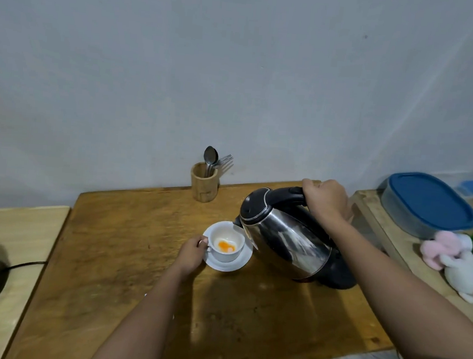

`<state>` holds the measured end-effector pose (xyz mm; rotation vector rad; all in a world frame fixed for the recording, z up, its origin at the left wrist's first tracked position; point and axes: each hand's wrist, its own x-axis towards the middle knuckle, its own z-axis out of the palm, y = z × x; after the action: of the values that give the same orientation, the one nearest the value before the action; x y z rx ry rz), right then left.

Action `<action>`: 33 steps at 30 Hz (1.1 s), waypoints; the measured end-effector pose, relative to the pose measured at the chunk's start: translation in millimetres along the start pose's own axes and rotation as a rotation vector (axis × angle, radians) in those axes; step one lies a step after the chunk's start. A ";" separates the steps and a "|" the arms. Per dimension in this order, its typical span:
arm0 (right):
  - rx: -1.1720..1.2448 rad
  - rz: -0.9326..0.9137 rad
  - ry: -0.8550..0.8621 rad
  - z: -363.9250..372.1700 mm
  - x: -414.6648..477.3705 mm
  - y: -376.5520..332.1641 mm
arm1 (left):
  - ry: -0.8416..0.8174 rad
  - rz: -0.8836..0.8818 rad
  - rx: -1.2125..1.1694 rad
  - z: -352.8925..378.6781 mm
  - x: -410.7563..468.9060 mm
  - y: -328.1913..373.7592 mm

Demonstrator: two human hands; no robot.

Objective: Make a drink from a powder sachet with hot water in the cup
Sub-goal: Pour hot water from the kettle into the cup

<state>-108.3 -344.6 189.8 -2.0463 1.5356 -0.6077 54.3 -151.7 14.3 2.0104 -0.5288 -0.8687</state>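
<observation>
We see the right hand (pixel 325 198) wrapped tight around the black handle of a steel kettle (pixel 284 235), its fingers fully curled over the grip, with the kettle tilted to the left so that its spout sits at the rim of a white cup (pixel 226 242). The cup stands on a white saucer (pixel 227 265) near the middle of a worn wooden table (pixel 127 255), and inside it we make out pale contents with an orange patch; whether water is running from the spout we cannot tell. The left hand (pixel 191 253) is at the cup's left side, fingers bent and pinched on its small handle. Behind the kettle's lower edge lies its dark base (pixel 341 276). At the back of the table, by the wall, a wooden holder (pixel 204 184) keeps a spoon and forks upright. To the right, on a lighter surface, rest a blue-lidded container (pixel 428 204) and a soft toy (pixel 458 257).
</observation>
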 end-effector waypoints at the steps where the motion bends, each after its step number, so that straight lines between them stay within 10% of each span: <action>1: -0.006 -0.014 -0.001 1.3 -0.1 -1.2 | -0.003 -0.005 0.005 -0.3 0.1 0.2; 33: -0.163 -0.161 -0.001 12.1 -2.2 -0.2 | 0.103 -0.010 -0.007 4.6 -1.7 1.7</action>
<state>-101.2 -340.9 180.4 -2.3099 1.4720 -0.5564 49.7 -154.1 14.6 2.0407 -0.4574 -0.7674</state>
